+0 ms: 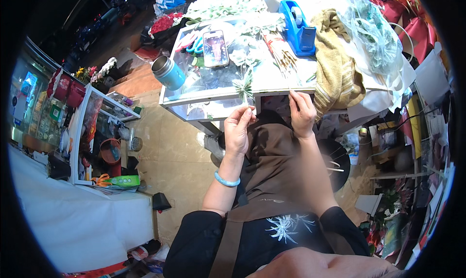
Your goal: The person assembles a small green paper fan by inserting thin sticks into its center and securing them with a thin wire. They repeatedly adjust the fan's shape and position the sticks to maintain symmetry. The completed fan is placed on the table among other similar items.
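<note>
Between the thumb and fingers of my left hand (238, 128) is a pleated green-and-white fan-shaped piece (243, 88), upright at the table's front edge. My right hand (303, 114) is closed in a pinch a little to the right, also at that edge. A thin pale bit shows at its fingertips, too small to name. Beyond the right hand lies a bundle of thin sticks (283, 55) with reddish ends. A blue tape dispenser (299, 33) stands behind it. Similar pale green pleated pieces (246, 57) lie on the glass-topped table (206, 92).
A phone (215, 48) with its screen lit, scissors (195, 45) and an open blue metal cup (168, 73) are on the table's left. A mustard towel (338, 69) hangs over the front edge at right, near a clear plastic bag (374, 38). Shelving (104, 132) stands at left.
</note>
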{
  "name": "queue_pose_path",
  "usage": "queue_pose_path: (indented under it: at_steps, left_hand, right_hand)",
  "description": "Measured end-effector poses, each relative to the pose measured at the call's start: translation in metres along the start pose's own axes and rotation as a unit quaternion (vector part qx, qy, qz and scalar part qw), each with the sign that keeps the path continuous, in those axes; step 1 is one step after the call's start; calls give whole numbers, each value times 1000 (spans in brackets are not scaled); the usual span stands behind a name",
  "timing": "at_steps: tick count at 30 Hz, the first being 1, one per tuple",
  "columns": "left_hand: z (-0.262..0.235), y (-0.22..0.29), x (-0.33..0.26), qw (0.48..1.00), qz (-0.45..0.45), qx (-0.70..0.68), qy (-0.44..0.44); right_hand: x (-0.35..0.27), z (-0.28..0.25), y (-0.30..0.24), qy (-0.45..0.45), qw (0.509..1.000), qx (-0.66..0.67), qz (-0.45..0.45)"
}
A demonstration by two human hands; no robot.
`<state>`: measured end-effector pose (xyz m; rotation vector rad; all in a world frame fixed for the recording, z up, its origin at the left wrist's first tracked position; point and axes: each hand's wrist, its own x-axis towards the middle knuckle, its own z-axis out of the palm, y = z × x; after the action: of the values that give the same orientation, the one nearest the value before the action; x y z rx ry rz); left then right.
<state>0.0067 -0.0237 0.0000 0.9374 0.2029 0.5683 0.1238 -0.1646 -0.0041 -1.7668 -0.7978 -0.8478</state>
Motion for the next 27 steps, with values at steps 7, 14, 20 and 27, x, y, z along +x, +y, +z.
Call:
queue_pose_path:
  at_steps: [7,14,20,27]
  left_hand:
    - [2,6,0,992,79,91,20]
    - [13,17,-2,978,149,144,40]
    - [25,32,-17,964,202,170,29]
    - [49,18,-33,960,170,212,-71]
  right_hand:
    - [-26,-60,-30,128,989,27,67]
    - [-8,-141,-53,313,893,298,128]
    - [4,-155,-58,257,878,386,119]
    - [-12,-63,-68,-21,890,353,289]
